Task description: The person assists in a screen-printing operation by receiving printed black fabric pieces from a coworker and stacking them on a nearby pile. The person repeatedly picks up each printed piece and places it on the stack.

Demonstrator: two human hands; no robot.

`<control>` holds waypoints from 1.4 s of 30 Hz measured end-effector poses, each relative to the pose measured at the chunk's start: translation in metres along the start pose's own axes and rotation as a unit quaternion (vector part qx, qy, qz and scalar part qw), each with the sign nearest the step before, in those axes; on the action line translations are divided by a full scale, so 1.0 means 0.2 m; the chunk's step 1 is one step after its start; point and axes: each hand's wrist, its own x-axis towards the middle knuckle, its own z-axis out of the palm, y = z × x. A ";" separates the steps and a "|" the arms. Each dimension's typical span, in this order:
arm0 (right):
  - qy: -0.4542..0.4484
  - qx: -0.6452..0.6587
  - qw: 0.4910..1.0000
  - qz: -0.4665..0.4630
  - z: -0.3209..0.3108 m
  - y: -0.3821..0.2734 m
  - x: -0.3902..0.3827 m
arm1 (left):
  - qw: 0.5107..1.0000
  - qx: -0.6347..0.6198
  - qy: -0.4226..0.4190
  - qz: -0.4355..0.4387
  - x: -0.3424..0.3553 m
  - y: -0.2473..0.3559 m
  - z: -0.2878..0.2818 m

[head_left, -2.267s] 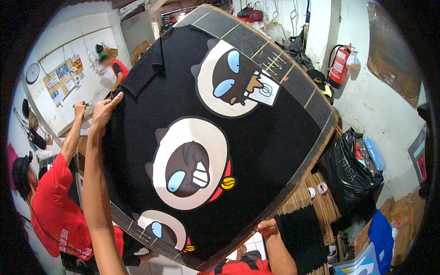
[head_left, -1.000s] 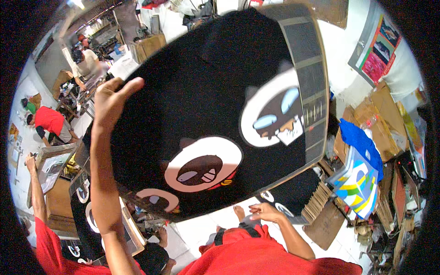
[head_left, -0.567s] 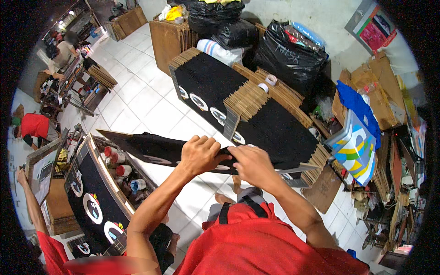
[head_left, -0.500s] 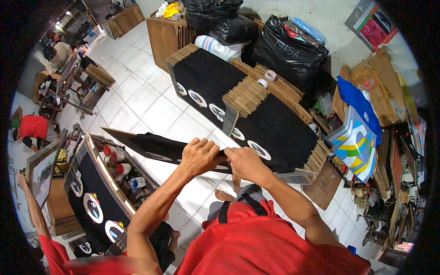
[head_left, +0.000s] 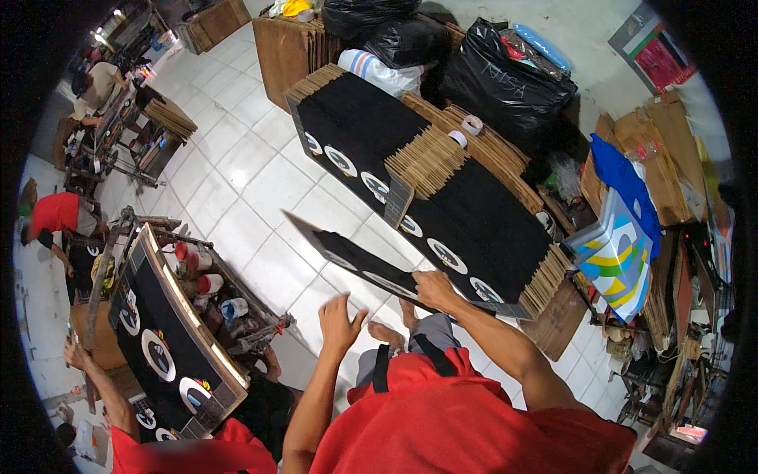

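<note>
My right hand [head_left: 433, 288] grips the upper edge of a thin board covered in black cloth [head_left: 347, 254], which stands tilted on edge with part of a white printed design showing. My left hand [head_left: 339, 320] is off the board, lower and to the left, fingers apart and holding nothing. Just beyond is a long row of upright boards [head_left: 420, 162] with black cloth and round cartoon prints, their tan edges bunched at the middle and both ends. My bare feet [head_left: 385, 334] are on the floor below the held board.
At my left, a co-worker in red [head_left: 189, 450] is beside a printed panel [head_left: 158, 347] and a rack of paint pots [head_left: 207, 283]. Two other workers [head_left: 55, 213] are farther left. Black bags [head_left: 497, 79], cardboard [head_left: 671, 150] and cluttered shelves line the wall. White tiled floor [head_left: 245, 158] lies between.
The board, earlier raised broadside before me, has come down on edge and shifted right and away. My left hand has let go and moved down; my right has moved slightly right.
</note>
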 end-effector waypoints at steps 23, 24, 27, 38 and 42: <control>-0.109 -0.074 0.961 0.242 0.43 1.41 -0.11 | 0.850 -0.155 -0.147 -0.481 -0.87 0.25 0.73; -0.116 -0.075 0.961 0.240 0.42 1.44 -0.09 | 0.840 -0.155 -0.150 -0.498 -0.87 0.27 0.75; -0.133 -0.102 0.961 0.223 0.40 1.49 -0.06 | 0.821 -0.151 -0.166 -0.525 -0.88 0.33 0.81; -0.109 -0.110 0.959 0.238 0.33 1.64 0.01 | 0.813 -0.142 -0.136 -0.548 -0.81 0.41 0.76; -0.109 -0.102 0.958 0.246 0.29 1.65 0.04 | 0.826 -0.127 -0.132 -0.533 -0.79 0.36 0.77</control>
